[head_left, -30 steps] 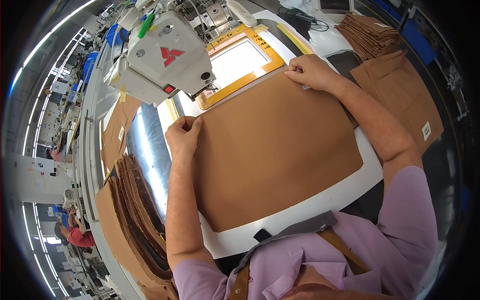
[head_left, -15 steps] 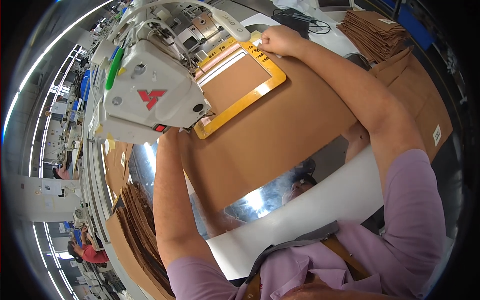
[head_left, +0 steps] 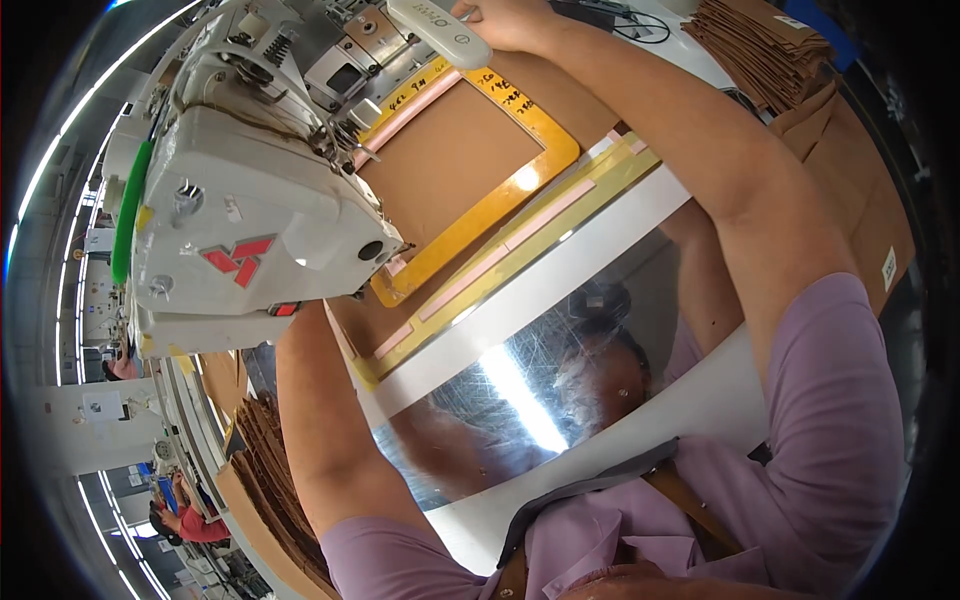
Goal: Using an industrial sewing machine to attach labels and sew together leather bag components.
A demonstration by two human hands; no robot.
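My right hand point(head_left: 492, 22) is at the top of the view, fingers curled beside a white handheld-shaped fitting point(head_left: 435, 30); what they hold is hidden. My left forearm point(head_left: 325, 420) reaches under the white sewing machine head point(head_left: 260, 200), which hides that hand. A brown sheet point(head_left: 440, 150) lies under a yellow rectangular frame point(head_left: 545, 150), showing through its opening and extending beyond its far edge. Nearer me are a strip-lined yellow and white border point(head_left: 500, 260) and a scratched reflective metal plate point(head_left: 520, 380).
Brown cut pieces are stacked at upper right point(head_left: 750, 50) and lower left point(head_left: 265, 470), with another brown sheet point(head_left: 860, 220) at the right. A black cable point(head_left: 640, 25) lies at the back. Another person in red point(head_left: 200, 520) sits far left among other machines.
Both arms have moved forward, carrying the brown sheet away from me under the yellow frame, uncovering the lined border and metal plate. My left hand has passed behind the machine head.
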